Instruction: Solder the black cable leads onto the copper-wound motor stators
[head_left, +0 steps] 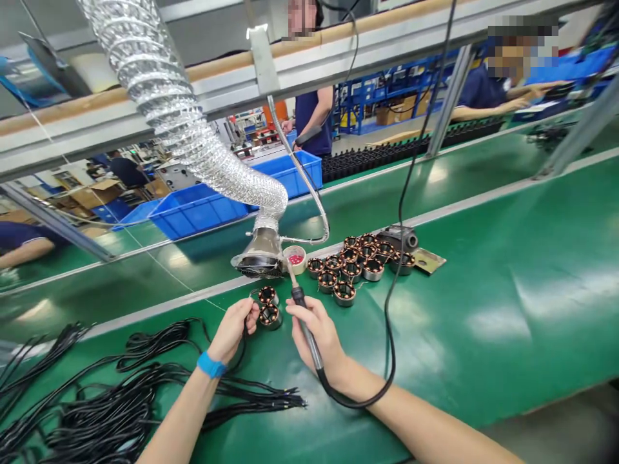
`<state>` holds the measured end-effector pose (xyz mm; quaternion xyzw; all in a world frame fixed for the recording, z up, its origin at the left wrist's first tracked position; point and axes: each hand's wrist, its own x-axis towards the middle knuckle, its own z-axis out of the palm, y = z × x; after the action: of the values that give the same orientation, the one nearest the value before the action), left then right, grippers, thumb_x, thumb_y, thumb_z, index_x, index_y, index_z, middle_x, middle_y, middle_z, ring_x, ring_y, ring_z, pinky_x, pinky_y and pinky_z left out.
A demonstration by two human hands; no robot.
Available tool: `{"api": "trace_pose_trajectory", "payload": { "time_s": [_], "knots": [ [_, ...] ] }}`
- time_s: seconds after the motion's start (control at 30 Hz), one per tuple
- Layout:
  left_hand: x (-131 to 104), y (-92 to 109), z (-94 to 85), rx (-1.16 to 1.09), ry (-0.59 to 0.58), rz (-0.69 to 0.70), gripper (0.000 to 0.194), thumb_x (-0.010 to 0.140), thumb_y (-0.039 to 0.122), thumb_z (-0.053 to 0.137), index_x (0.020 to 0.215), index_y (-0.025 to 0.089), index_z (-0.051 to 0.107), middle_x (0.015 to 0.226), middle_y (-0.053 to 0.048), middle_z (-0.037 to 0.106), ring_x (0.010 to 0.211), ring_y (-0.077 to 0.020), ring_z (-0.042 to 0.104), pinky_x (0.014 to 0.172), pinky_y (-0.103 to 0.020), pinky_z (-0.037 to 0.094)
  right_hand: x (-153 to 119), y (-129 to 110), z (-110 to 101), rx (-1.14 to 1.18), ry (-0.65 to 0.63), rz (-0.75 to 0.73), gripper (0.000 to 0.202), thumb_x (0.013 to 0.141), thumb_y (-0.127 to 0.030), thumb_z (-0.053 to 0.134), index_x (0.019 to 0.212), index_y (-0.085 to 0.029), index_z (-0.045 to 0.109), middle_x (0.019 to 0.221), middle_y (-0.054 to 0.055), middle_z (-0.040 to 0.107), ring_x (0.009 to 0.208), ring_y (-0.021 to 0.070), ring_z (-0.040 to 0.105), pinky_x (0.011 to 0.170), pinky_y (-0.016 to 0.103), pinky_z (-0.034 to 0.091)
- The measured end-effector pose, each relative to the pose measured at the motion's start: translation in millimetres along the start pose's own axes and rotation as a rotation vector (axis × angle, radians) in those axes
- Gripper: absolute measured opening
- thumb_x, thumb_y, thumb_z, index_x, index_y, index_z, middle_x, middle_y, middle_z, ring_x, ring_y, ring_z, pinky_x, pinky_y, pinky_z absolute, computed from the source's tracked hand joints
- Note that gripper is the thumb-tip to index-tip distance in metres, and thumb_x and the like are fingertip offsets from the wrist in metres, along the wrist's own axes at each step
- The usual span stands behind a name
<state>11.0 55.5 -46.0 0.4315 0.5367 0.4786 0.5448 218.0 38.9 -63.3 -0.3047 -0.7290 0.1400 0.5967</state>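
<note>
In my right hand [316, 332] is a soldering iron [309, 338], its tip pointing up beside a small round tub with red contents [294, 259]. My left hand [235, 327], with a blue band at the wrist, pinches the end of a black cable [243, 345]. Right beside those fingers stand two motor stators with copper windings [269, 316], one behind the other. A group of several more stators [345, 293] sits farther right on the green bench. Over the work hangs a fume extraction hood [258, 252] on a silver flexible duct.
Bundles of black cables [111, 406] lie at the left. A dark soldering iron stand [399, 238] and a metal plate [428, 261] are behind the stators. The iron's cord hangs from above on the right. Blue bins [198, 209] and other people are beyond the rail.
</note>
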Motion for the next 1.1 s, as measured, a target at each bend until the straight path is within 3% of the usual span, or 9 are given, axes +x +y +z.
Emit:
{"api": "trace_pose_trajectory", "payload": {
  "time_s": [0.1, 0.23, 0.3, 0.37, 0.47, 0.57, 0.73, 0.9, 1.1],
  "knots": [
    [2, 10, -11.3, 0.201, 0.1, 0.078, 0.049, 0.079, 0.059, 0.062, 0.085, 0.01, 0.062, 0.07, -0.004, 0.063, 0.053, -0.0122, 0.057, 0.053, -0.026, 0.047, 1, -3, -3, 0.004, 0.003, -0.013, 0.048, 0.086, -0.002, 0.048, 0.126, -0.029, 0.052, 0.116, 0.009, 0.054, 0.106, 0.0203, 0.062, 0.091, 0.037, 0.055],
    [-12, 31, -16.9, 0.516, 0.378, 0.362, 0.046, 0.093, 0.054, 0.041, 0.092, 0.014, 0.064, 0.077, -0.006, 0.066, 0.059, -0.0144, 0.06, 0.059, -0.027, 0.049, 2, -7, -7, -0.005, 0.049, -0.022, 0.049, 0.085, -0.001, 0.051, 0.125, -0.028, 0.053, 0.114, 0.009, 0.055, 0.103, 0.021, 0.063, 0.088, 0.038, 0.056],
    [-21, 39, -9.4, 0.742, 0.284, 0.507, 0.041, 0.099, 0.044, 0.035, 0.092, 0.017, 0.066, 0.087, -0.008, 0.068, 0.074, -0.0169, 0.065, 0.071, -0.029, 0.051, 3, -8, -8, -0.006, 0.061, -0.03, 0.049, 0.084, 0.0, 0.052, 0.124, -0.027, 0.054, 0.113, 0.009, 0.057, 0.103, 0.0212, 0.063, 0.089, 0.038, 0.055],
    [-25, 41, 2.2, 0.986, 0.033, 0.582, 0.034, 0.098, 0.038, 0.04, 0.09, 0.02, 0.068, 0.111, -0.009, 0.066, 0.098, -0.021, 0.065, 0.087, -0.032, 0.049, 4, -9, -9, -0.008, 0.055, -0.034, 0.048, 0.084, 0.0, 0.053, 0.124, -0.026, 0.055, 0.112, 0.009, 0.058, 0.104, 0.0211, 0.063, 0.09, 0.038, 0.055],
    [-18, 38, 14.0, 1.282, -0.23, 0.522, 0.023, 0.087, 0.041, 0.062, 0.09, 0.019, 0.066, 0.138, -0.01, 0.052, 0.101, -0.0251, 0.065, 0.085, -0.035, 0.05, 6, -10, -10, -0.024, 0.066, -0.045, 0.046, 0.084, -0.001, 0.056, 0.123, -0.025, 0.057, 0.111, 0.009, 0.06, 0.103, 0.0208, 0.063, 0.089, 0.037, 0.055],
    [-2, 34, 12.5, 1.455, -0.291, 0.458, 0.036, 0.075, 0.044, 0.076, 0.094, 0.018, 0.062, 0.129, -0.012, 0.055, 0.094, -0.026, 0.066, 0.076, -0.034, 0.052, 8, -8, -8, -0.051, 0.081, -0.07, 0.044, 0.084, -0.003, 0.058, 0.122, -0.024, 0.058, 0.11, 0.009, 0.061, 0.1, 0.0213, 0.064, 0.086, 0.037, 0.057],
    [9, 27, 6.3, 1.544, -0.324, 0.486, 0.04, 0.076, 0.047, 0.074, 0.103, 0.019, 0.066, 0.119, -0.009, 0.057, 0.091, -0.0251, 0.066, 0.072, -0.034, 0.052, 9, -6, -6, -0.089, 0.069, -0.101, 0.04, 0.084, -0.005, 0.059, 0.121, -0.023, 0.059, 0.108, 0.01, 0.063, 0.097, 0.0218, 0.065, 0.083, 0.038, 0.057],
    [4, 17, -10.7, 1.545, -0.194, 0.484, 0.03, 0.077, 0.049, 0.071, 0.09, 0.023, 0.074, 0.121, -0.007, 0.056, 0.086, -0.0231, 0.066, 0.073, -0.033, 0.052, 8, -4, -6, -0.121, 0.084, -0.096, 0.036, 0.085, -0.007, 0.059, 0.118, -0.021, 0.06, 0.104, 0.01, 0.066, 0.095, 0.0219, 0.066, 0.082, 0.037, 0.057],
    [45, 47, -75.4, 1.652, 0.207, 0.25, 0.025, 0.077, 0.043, 0.068, 0.085, 0.021, 0.075, 0.114, -0.009, 0.057, 0.087, -0.0236, 0.065, 0.076, -0.033, 0.05, 7, -3, -6, -0.094, 0.098, -0.08, 0.036, 0.085, -0.005, 0.059, 0.118, -0.021, 0.061, 0.106, 0.011, 0.065, 0.096, 0.0217, 0.067, 0.08, 0.036, 0.057]
  ]
}}
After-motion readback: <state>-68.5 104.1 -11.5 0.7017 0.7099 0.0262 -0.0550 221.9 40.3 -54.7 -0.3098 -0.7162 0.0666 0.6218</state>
